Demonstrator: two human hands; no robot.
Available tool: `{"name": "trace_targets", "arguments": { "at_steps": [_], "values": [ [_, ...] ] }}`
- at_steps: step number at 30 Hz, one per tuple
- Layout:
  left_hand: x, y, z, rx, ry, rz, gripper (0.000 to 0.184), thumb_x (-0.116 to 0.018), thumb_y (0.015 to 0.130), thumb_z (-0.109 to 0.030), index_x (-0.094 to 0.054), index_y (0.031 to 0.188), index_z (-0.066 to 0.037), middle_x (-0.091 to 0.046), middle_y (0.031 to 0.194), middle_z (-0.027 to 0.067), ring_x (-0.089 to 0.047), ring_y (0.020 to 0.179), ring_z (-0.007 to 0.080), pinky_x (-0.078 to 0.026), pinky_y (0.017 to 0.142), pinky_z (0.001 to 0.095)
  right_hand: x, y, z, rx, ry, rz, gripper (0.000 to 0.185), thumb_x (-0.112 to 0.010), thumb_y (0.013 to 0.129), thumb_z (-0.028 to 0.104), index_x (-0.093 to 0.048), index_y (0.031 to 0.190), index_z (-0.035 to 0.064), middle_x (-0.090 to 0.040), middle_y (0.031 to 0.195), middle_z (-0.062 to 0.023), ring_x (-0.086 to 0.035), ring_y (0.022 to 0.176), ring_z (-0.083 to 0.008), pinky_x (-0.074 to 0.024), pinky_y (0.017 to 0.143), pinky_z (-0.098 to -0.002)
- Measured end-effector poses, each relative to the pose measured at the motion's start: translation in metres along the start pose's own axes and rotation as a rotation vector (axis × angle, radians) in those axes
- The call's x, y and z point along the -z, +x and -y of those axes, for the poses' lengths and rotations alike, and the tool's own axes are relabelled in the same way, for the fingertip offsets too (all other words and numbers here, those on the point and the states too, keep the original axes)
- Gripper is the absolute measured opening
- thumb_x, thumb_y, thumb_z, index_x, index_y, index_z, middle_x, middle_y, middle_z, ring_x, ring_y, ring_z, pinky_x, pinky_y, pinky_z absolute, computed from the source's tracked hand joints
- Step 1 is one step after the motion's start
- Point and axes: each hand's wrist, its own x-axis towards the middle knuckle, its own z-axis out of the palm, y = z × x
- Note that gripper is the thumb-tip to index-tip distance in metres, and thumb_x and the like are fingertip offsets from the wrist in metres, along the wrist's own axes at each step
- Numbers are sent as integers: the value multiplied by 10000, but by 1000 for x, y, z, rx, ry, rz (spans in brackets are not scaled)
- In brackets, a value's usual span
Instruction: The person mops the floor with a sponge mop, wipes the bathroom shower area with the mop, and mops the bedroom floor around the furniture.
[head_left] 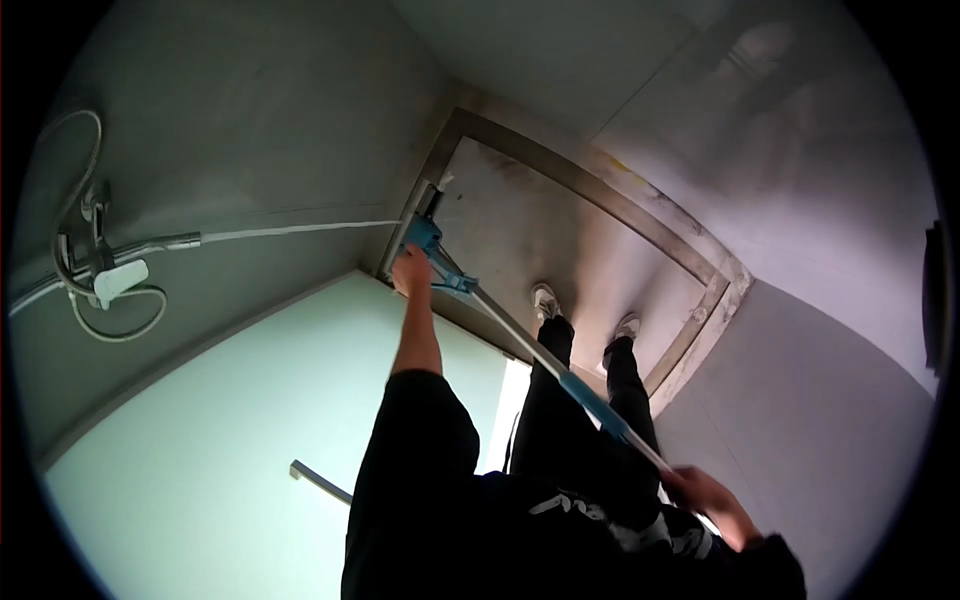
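Note:
A mop with a pale pole and blue fittings runs diagonally across the view. My left hand is closed at its blue head, beside the left edge of the shower floor. Farther down, my right hand is wrapped round the pole's lower right end, near my waist. From the shower pipe on the left wall, a stream of water reaches toward the mop head. What lies under the mop head is too dark to make out.
A mixer tap with a looped hose is on the left wall. A pale green glass panel carries a bar handle. My shoes stand on the stained shower floor, which has a raised border.

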Motion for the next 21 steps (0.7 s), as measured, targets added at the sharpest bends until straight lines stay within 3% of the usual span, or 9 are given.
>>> {"name": "trace_targets", "arguments": {
  "at_steps": [3, 6, 9, 11, 13, 15, 17, 19, 21],
  "values": [
    [-13, -44, 14, 31, -75, -49, 499, -325, 817, -358, -631, 674, 10, -597, 721, 202, -565, 675, 390, -448, 632, 479, -30, 84, 29, 111, -104, -29, 456, -423, 832, 455, -523, 698, 31, -433, 488, -27, -437, 408, -123, -362, 381, -275],
    [0, -56, 2, 43, 9, -3, 503, -334, 823, -371, -632, 690, 11, -594, 711, 213, -568, 659, 387, -459, 613, 466, -44, 96, 51, 152, -166, -57, 465, -423, 836, 440, -528, 713, 4, -456, 508, -41, -453, 421, -137, -376, 400, -295],
    [7, -7, 35, 101, -40, 1, 527, -326, 822, -375, -612, 721, 56, -582, 697, 240, -569, 628, 397, -458, 592, 473, -37, 51, 42, 128, -244, -141, 479, -417, 841, 422, -535, 798, -40, -525, 584, -93, -513, 502, -202, -412, 493, -334],
    [21, -2, 33, 116, -65, -5, 529, -322, 818, -375, -610, 723, 58, -581, 711, 244, -566, 657, 404, -452, 613, 479, -29, -3, 29, 291, -393, -160, 483, -403, 843, 427, -545, 867, -35, -566, 663, -141, -550, 621, -255, -419, 600, -352],
    [16, 4, 33, 135, -98, 1, 532, -317, 814, -375, -609, 724, 61, -579, 726, 249, -564, 686, 410, -446, 633, 484, -23, -37, 23, 192, -393, -62, 485, -398, 842, 432, -548, 929, -21, -580, 725, -173, -555, 719, -292, -409, 675, -360],
    [-8, 16, 42, 26, 19, 6, 527, -309, 808, -374, -611, 747, 53, -575, 778, 259, -556, 757, 411, -428, 693, 489, -16, -59, 14, 166, -397, -64, 480, -404, 841, 431, -548, 927, -19, -577, 715, -165, -554, 710, -276, -409, 673, -359],
    [-21, 23, 33, 58, -9, 22, 529, -308, 810, -380, -612, 759, 50, -576, 800, 255, -553, 779, 409, -422, 713, 487, -7, -65, 6, 147, -393, -60, 476, -409, 840, 429, -549, 925, -18, -575, 705, -156, -554, 702, -259, -409, 672, -359],
    [-27, 9, 23, 89, -34, 71, 531, -307, 812, -386, -612, 771, 46, -577, 821, 251, -549, 801, 406, -416, 733, 486, 3, -71, -6, 95, -388, -80, 444, -422, 843, 412, -556, 855, -11, -553, 648, -109, -537, 621, -199, -422, 594, -329],
    [-9, 4, 13, 69, -45, 266, 529, -305, 819, -399, -619, 798, 27, -581, 847, 236, -549, 802, 403, -426, 726, 468, 14, -55, 1, -56, -105, 43, 400, -450, 833, 416, -546, 738, 39, -493, 572, -14, -466, 475, -111, -398, 424, -252]
  ]
}}
